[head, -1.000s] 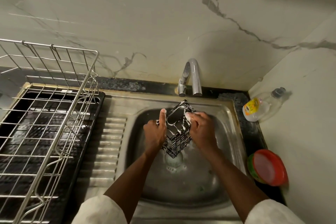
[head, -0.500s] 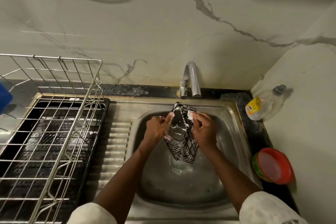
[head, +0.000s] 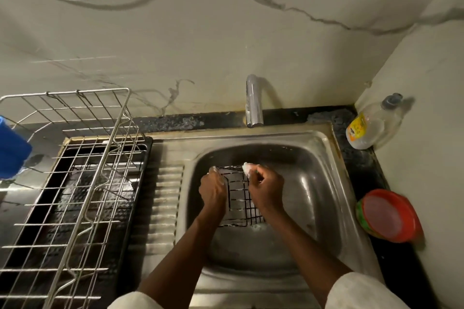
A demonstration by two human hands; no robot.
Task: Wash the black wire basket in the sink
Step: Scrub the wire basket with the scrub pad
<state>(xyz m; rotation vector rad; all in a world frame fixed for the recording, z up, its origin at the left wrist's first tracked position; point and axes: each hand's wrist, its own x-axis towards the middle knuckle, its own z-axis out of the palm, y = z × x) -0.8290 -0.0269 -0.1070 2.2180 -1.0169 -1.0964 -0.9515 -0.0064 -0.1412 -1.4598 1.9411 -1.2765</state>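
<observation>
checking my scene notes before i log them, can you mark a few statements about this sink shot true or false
1. The left hand and right hand both grip the black wire basket inside the sink. True.
2. The dish rack stands right of the sink. False: it stands on the left.
3. A clear bottle stands in the back right corner. True.
4. The red-lidded container lies in the sink. False: it sits on the counter to the right.
</observation>
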